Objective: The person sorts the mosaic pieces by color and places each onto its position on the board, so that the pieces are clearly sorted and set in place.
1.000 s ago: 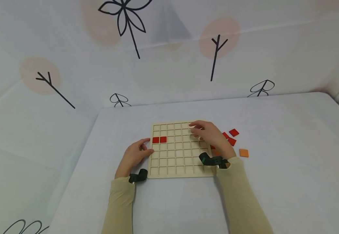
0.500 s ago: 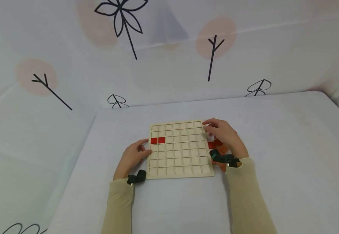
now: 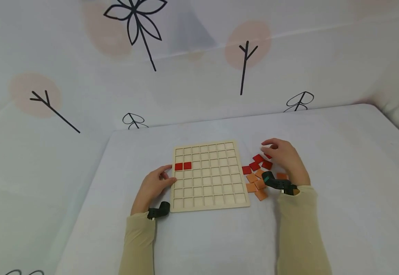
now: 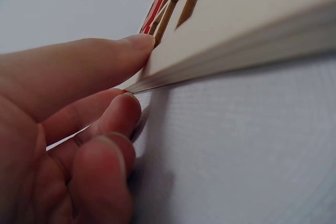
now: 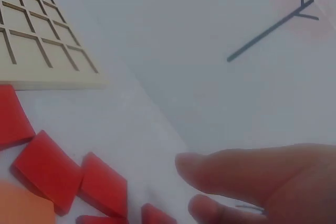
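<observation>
A white fabric backdrop, printed with pale pink blots, black twigs and leafy outlines, stands behind and to the left of a white-covered tabletop. On the tabletop lies a square, cream-coloured grid board, flat, in front of the person and between the two hands, its surface divided by thin ridges into rows of shallow square cells.

Two khaki sleeves reach in from the near edge. The left hand is at the board's left side, its thumb laid on the top of the rim and a forefinger meeting the edge, so the rim is pinched between them; the other fingers curl beside it, off the board. The right hand hovers over the far end of the loose tiles, right of the board, thumb and fingers apart with nothing visible between them. A dark wrist camera juts from the right cuff, and another sits at the left.

Orange square tiles lie in a loose cluster just beside the board's right edge, some partly hidden by the right wrist. Farther from the person, loose red square tiles adjoin them, one partly under the right hand. Two inset red tiles fill neighbouring cells in the third row from the far edge, at its left end.
</observation>
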A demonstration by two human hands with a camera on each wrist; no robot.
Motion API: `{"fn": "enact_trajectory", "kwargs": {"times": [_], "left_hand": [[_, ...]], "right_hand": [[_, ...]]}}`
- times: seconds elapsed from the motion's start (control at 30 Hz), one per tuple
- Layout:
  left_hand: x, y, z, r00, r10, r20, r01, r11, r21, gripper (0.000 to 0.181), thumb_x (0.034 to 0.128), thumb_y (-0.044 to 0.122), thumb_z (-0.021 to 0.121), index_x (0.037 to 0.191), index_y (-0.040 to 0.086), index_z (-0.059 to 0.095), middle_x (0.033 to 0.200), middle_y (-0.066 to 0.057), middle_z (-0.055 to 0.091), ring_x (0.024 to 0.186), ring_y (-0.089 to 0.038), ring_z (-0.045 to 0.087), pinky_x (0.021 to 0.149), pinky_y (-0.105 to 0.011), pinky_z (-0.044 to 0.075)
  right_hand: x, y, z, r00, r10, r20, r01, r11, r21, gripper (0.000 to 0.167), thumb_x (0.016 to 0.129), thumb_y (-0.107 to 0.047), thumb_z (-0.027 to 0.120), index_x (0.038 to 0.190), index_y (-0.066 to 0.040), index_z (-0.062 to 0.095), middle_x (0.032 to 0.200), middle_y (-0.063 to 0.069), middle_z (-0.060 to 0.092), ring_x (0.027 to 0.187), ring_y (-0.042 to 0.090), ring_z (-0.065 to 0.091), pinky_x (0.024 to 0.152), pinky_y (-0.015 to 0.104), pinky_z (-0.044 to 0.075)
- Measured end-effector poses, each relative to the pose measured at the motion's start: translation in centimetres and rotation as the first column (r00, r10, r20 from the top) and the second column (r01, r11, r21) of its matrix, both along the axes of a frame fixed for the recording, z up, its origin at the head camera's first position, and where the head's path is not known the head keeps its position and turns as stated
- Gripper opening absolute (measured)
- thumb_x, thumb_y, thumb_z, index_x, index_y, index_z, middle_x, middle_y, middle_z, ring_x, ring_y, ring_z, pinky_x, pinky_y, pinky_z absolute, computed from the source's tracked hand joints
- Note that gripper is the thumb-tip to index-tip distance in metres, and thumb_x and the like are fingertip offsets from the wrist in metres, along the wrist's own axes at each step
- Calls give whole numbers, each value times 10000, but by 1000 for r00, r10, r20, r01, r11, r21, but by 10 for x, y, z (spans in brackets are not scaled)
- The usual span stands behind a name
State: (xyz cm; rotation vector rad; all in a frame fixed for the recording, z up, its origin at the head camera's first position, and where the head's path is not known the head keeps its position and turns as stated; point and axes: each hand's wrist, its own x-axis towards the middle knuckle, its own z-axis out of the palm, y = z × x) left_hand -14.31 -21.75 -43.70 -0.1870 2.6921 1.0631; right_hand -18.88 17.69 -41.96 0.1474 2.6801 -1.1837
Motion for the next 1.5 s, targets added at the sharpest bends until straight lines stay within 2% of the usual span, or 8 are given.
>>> {"fn": "enact_trajectory", "kwargs": {"times": [0.03, 0.1, 0.3, 0.4, 0.63, 1.0, 1.23, 1.5], "left_hand": [[0, -1, 0, 1000, 3, -3, -3, 1000, 2, 541, 781, 327, 675, 1279, 253, 477, 868, -6, 505, 533, -169, 480, 523, -282, 383], [1, -2, 0, 1000, 9, -8, -9, 1000, 6, 535, 780, 319, 677, 1274, 254, 483, 863, -6, 505, 527, -169, 478, 521, -283, 383], [0, 1, -2, 1000, 8, -9, -7, 1000, 26, 532, 776, 320, 682, 1268, 261, 488, 853, -7, 509, 524, -173, 484, 518, -281, 384], [0, 1, -2, 1000, 4, -10, -4, 1000, 18, 532, 776, 317, 682, 1269, 259, 489, 847, -3, 510, 520, -170, 486, 519, -279, 382], [1, 0, -3, 1000, -1, -21, 1, 1000, 5, 530, 779, 310, 681, 1269, 244, 490, 844, -3, 504, 517, -168, 484, 517, -280, 382], [1, -2, -5, 998, -23, -57, 22, 1000, -6, 523, 777, 327, 676, 1263, 255, 497, 830, 23, 527, 537, -154, 478, 514, -283, 384], [-1, -3, -5, 998, -32, -53, 31, 999, -11, 528, 780, 330, 674, 1270, 256, 490, 834, 22, 523, 511, -161, 484, 523, -287, 385], [0, -3, -5, 998, -32, -45, 31, 999, -7, 521, 782, 336, 669, 1266, 266, 490, 836, 21, 524, 529, -163, 483, 522, -283, 385]], "right_hand": [[0, 0, 0, 1000, -11, 3, 11, 1000, 10, 442, 881, -462, 462, 1203, -162, 503, 1106, 116, 495, 938, 277, 448, 623, 296, 394], [1, 3, 2, 1000, -4, 14, 4, 1000, 0, 449, 893, -424, 462, 1228, -126, 482, 1128, 157, 477, 964, 316, 432, 661, 353, 413], [8, 9, 4, 998, 4, 67, -3, 1000, -13, 500, 899, -374, 462, 1273, -45, 427, 1210, 229, 417, 1059, 387, 370, 841, 522, 362], [9, 11, 2, 997, 2, 83, -1, 1000, -7, 525, 892, -373, 487, 1276, -22, 415, 1220, 242, 402, 1070, 394, 366, 849, 521, 360], [7, 9, -5, 997, -15, 73, 11, 999, 52, 481, 855, -267, 567, 1244, -14, 438, 1157, 237, 442, 1018, 386, 396, 758, 462, 401], [5, 3, -4, 999, -20, 30, 17, 996, 84, 430, 837, -206, 593, 1201, -15, 465, 1113, 224, 470, 981, 372, 412, 802, 501, 383], [2, 1, -4, 999, -18, 27, 14, 993, 113, 421, 861, -221, 533, 1217, -9, 460, 1122, 234, 474, 986, 378, 414, 770, 475, 385], [-2, -2, -5, 997, -59, 54, 52, 992, 114, 522, 891, -301, 453, 1304, 13, 394, 1248, 268, 405, 1093, 422, 350, 877, 546, 334]]}}
